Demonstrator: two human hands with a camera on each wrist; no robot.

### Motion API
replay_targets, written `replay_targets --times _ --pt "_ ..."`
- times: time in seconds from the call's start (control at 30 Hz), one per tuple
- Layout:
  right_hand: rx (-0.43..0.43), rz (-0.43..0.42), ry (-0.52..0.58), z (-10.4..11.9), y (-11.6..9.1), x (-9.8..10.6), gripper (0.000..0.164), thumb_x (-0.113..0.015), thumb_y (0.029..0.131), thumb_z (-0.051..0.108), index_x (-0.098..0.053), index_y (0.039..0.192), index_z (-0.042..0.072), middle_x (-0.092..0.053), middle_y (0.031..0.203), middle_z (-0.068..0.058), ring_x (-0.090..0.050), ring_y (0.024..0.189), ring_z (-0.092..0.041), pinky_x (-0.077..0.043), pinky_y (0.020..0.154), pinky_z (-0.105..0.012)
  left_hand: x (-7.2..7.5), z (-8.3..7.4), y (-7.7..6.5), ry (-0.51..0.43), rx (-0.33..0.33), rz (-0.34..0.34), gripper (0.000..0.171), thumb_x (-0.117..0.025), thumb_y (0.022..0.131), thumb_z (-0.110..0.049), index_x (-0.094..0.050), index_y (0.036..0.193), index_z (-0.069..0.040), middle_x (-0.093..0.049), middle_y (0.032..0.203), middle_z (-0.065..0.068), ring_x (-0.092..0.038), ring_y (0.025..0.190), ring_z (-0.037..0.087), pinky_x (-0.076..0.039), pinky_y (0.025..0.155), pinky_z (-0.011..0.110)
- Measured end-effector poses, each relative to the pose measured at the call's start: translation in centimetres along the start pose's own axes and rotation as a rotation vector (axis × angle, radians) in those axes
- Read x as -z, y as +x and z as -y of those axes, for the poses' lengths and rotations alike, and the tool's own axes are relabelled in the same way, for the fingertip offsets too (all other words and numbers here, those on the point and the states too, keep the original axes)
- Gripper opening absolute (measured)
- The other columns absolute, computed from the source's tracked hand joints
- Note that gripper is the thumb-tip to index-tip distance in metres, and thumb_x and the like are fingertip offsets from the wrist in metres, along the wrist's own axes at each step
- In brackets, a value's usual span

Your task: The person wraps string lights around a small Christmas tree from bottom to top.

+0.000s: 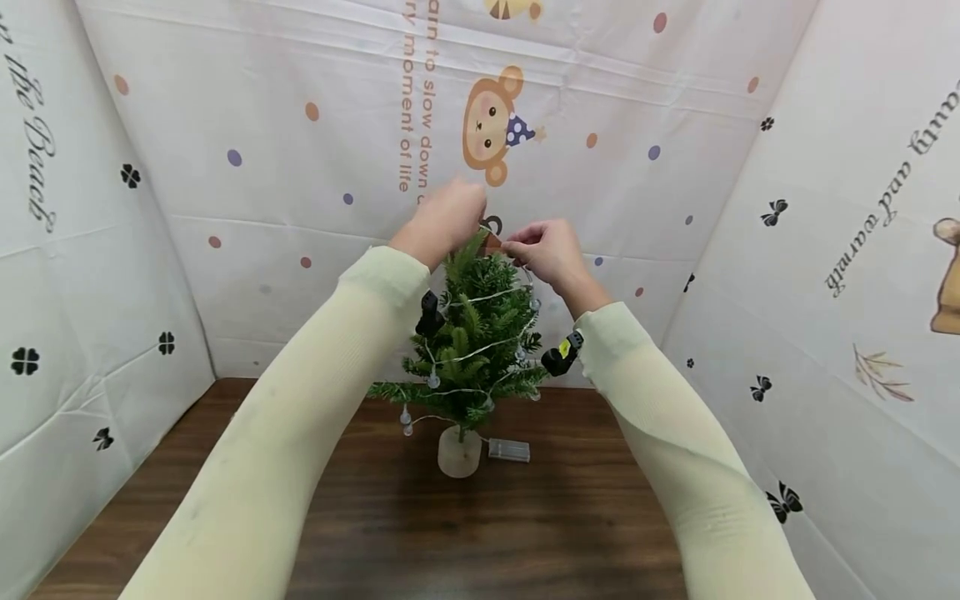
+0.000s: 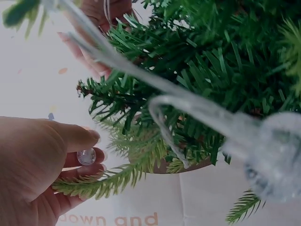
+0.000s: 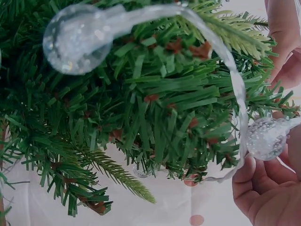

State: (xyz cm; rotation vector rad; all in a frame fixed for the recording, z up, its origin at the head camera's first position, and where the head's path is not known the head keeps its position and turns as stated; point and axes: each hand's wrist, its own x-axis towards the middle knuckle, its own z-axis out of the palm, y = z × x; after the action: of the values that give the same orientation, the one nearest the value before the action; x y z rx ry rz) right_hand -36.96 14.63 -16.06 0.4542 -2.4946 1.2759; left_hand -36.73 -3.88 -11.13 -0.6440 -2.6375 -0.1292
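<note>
A small artificial Christmas tree (image 1: 487, 325) is wound with a clear string of lights (image 1: 480, 354) bearing round bulbs. At the treetop, my left hand (image 1: 453, 215) reaches in from the left. In the left wrist view, its thumb and fingers close round a clear bulb (image 2: 86, 156), and a light green sprig (image 2: 113, 181) crosses the fingers. My right hand (image 1: 553, 252) is beside the treetop on the right. The right wrist view shows its thumb and fingertips pinching the light string at another bulb (image 3: 268, 139). Part of the left hand (image 3: 283, 52) shows behind the needles there.
The tree's pale round base (image 1: 459, 454) stands on a dark wooden table (image 1: 480, 542). A clear battery box (image 1: 509, 451) lies right of the base, joined to the wire. Printed white cloth (image 1: 315, 167) hangs behind and on both sides.
</note>
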Motion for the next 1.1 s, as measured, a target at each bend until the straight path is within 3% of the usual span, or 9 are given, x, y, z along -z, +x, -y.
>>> replay_targets --times 0.1,0.23,0.43,0.57,0.7,0.87,0.93,1.1 --pt "0.004 -0.019 0.000 0.0 0.0 0.0 0.020 -0.075 0.096 0.023 -0.079 0.106 0.006 -0.078 0.100 -0.012 -0.071 0.080 -0.019 -0.055 0.069 -0.036 -0.1 0.0 0.0 -0.012 -0.002 -0.030 0.021 -0.050 0.101 -0.001 -0.070 0.096 -0.006 -0.071 0.096 0.009 -0.065 0.084 0.025 -0.055 0.078 0.037" --pt "-0.003 -0.030 -0.010 -0.1 0.0 0.0 0.021 -0.075 0.096 0.024 -0.079 0.106 0.006 -0.078 0.100 -0.011 -0.072 0.085 -0.024 -0.053 0.065 -0.030 -0.3 0.0 0.1 -0.007 -0.008 -0.064 0.017 -0.053 0.101 -0.002 -0.070 0.100 -0.006 -0.073 0.098 0.010 -0.067 0.088 0.026 -0.056 0.082 0.039" --pt "-0.011 -0.069 -0.025 -0.2 -0.1 -0.2 0.022 -0.074 0.096 0.026 -0.079 0.108 0.008 -0.077 0.104 -0.013 -0.073 0.095 -0.032 -0.052 0.065 -0.028 -0.5 -0.2 0.3 0.011 -0.005 -0.076 0.021 -0.050 0.105 -0.004 -0.070 0.109 -0.004 -0.072 0.107 0.012 -0.066 0.097 0.027 -0.056 0.088 0.039" --pt "-0.012 -0.040 -0.050 0.0 -0.3 -0.3 0.020 -0.074 0.096 0.026 -0.080 0.104 0.009 -0.078 0.102 -0.012 -0.073 0.090 -0.028 -0.053 0.066 -0.029 -0.6 -0.1 0.2 0.026 0.018 -0.041 0.021 -0.051 0.104 -0.001 -0.071 0.108 -0.003 -0.070 0.110 0.013 -0.066 0.097 0.028 -0.056 0.089 0.040" --pt "-0.007 0.005 -0.043 0.2 -0.5 -0.4 0.020 -0.074 0.096 0.026 -0.080 0.102 0.008 -0.078 0.101 -0.012 -0.070 0.081 -0.020 -0.052 0.066 -0.029 -0.4 0.1 -0.3 -0.016 0.026 -0.006 0.016 -0.055 0.100 0.001 -0.071 0.101 -0.002 -0.070 0.104 0.012 -0.066 0.093 0.027 -0.057 0.087 0.040" --pt "-0.002 0.018 -0.039 0.1 -0.6 -0.3 0.022 -0.074 0.096 0.027 -0.080 0.103 0.006 -0.078 0.099 -0.011 -0.070 0.079 -0.019 -0.051 0.064 -0.027 0.3 0.3 -1.4 -0.090 -0.018 -0.004 0.005 -0.066 0.091 -0.002 -0.070 0.093 -0.004 -0.071 0.097 0.011 -0.065 0.091 0.027 -0.056 0.086 0.039" --pt "0.001 0.027 -0.037 -0.1 -0.5 -0.2 0.023 -0.075 0.095 0.028 -0.080 0.103 0.007 -0.078 0.097 -0.009 -0.069 0.078 -0.019 -0.051 0.063 -0.027 0.7 0.2 -1.8 -0.092 -0.040 0.010 0.005 -0.069 0.090 -0.006 -0.071 0.095 -0.004 -0.071 0.101 0.010 -0.064 0.094 0.027 -0.055 0.087 0.040" --pt "0.007 0.053 -0.012 -0.6 -0.5 0.3 0.025 -0.076 0.095 0.030 -0.080 0.105 0.007 -0.077 0.096 -0.006 -0.066 0.075 -0.016 -0.052 0.063 -0.026 0.6 0.2 -2.5 -0.088 -0.086 0.080 0.026 -0.074 0.094 -0.026 -0.071 0.112 -0.007 -0.070 0.117 0.009 -0.063 0.105 0.027 -0.052 0.095 0.043"
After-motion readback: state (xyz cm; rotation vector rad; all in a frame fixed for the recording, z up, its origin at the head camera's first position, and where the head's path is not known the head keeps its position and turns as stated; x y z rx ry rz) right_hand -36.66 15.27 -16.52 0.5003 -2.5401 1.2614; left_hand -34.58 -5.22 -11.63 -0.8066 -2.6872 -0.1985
